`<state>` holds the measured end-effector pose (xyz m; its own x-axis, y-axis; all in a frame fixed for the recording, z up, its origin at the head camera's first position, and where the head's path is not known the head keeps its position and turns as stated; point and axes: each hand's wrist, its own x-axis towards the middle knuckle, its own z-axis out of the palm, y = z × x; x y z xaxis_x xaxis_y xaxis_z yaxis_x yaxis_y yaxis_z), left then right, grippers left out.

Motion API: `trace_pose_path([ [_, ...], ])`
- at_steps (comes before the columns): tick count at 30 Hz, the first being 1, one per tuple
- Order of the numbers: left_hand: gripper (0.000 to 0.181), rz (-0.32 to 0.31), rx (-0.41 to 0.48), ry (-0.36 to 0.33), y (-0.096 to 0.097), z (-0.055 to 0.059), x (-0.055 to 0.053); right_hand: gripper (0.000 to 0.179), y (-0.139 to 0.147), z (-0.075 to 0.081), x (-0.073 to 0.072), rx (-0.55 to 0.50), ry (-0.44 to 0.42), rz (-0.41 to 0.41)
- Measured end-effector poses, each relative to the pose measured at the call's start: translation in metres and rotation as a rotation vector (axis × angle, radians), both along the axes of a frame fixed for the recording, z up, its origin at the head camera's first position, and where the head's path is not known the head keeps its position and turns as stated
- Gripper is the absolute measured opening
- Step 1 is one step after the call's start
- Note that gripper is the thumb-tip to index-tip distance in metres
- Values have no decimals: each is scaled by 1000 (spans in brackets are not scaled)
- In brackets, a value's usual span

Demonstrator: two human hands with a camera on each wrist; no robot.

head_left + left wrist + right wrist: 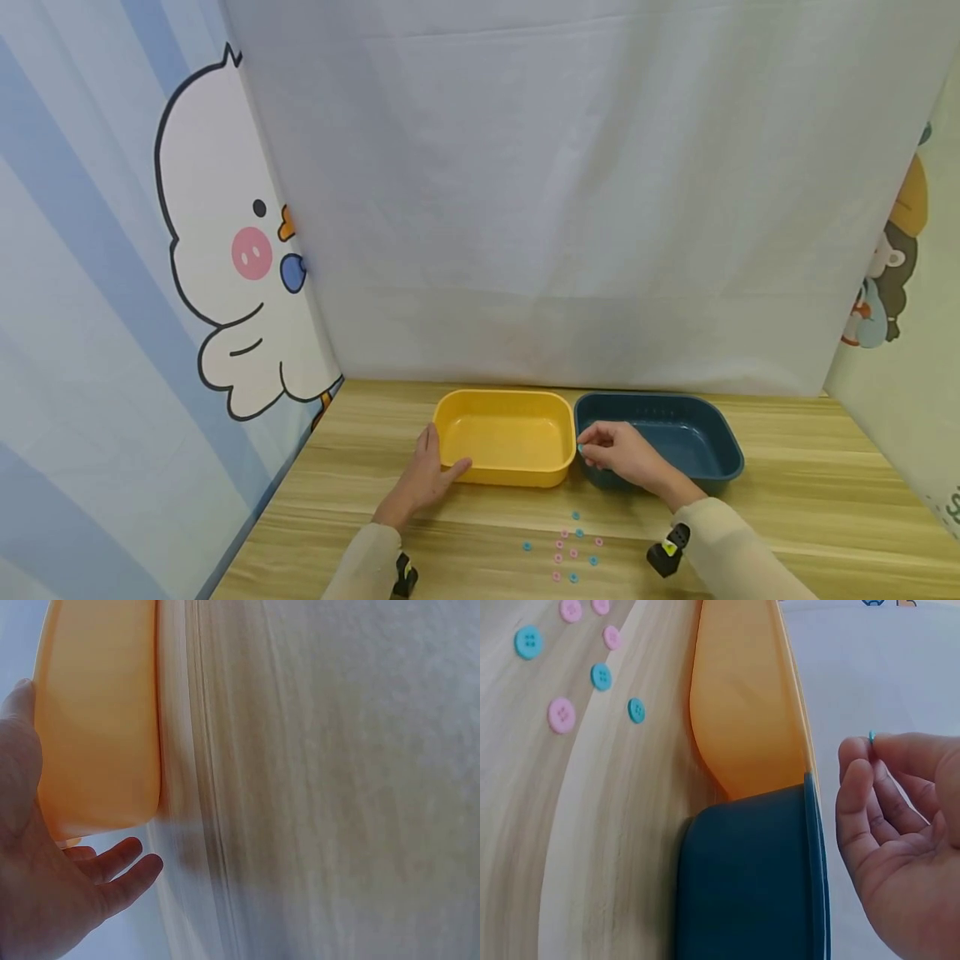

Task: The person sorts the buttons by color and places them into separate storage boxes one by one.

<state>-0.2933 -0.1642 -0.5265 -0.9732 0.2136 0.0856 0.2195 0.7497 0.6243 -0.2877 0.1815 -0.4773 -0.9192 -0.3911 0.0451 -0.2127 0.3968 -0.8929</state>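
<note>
The left hand [431, 475] rests spread against the yellow bin [501, 477], thumb at the near rim, fingers fairly straight, perhaps to steady it. The right hand [622, 454] pinches a blue button [871, 737] between thumb and forefinger, likely because it is so small, near where that bin adjoins the dark blue bin [682, 450]. Loose buttons [573, 553] lie between the wrists; tabletop [825, 500] stretches outward beyond both hands
</note>
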Motion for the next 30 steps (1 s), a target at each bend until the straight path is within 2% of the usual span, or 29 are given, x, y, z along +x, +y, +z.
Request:
trace_pose_path([
  [11, 99, 4, 3, -19, -1, 2, 0, 19, -10, 5, -8, -11, 5, -4],
  [24, 100, 11, 2, -21, -1, 2, 1, 17, -17, 7, -21, 39, 15, -20],
  [30, 100, 21, -3, -26, 0, 4, 2, 17, -21, 7, -25, 30, 6, -23],
])
